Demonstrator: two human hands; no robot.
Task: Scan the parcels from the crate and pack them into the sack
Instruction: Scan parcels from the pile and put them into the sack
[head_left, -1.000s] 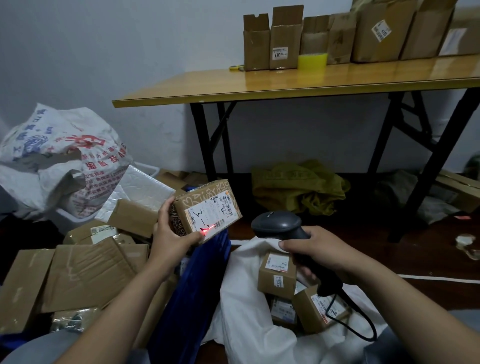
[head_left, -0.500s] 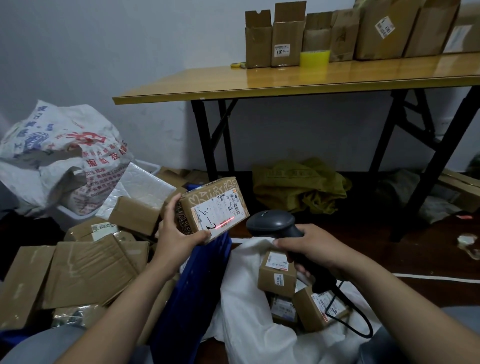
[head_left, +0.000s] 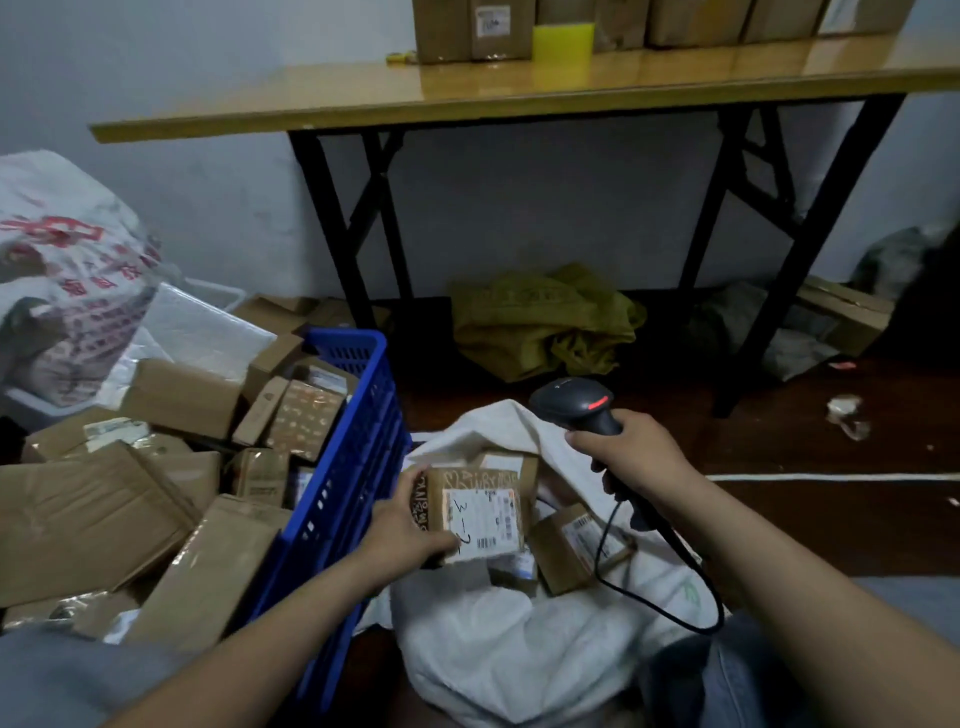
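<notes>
single head-worn wide view looks forward and down, close over the sack (head_left: 493, 649) and crate (head_left: 353, 467).

One crate (head_left: 358, 441), one sack (head_left: 498, 649), one bench (head_left: 467, 93); my two hands: left hand (head_left: 410, 530) with one parcel (head_left: 483, 514), right hand (head_left: 639, 457) with one scanner (head_left: 571, 402).

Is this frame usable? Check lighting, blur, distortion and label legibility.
Head view: dim and flat, with deep shadow under the table and pale glare on its top. Head view, edges: the printed bag at left is smeared, and the table legs lean with wide-angle distortion. Head view, centre: the parcel in the left hand is sharp enough for its handwritten mark, not its fine print.
</notes>
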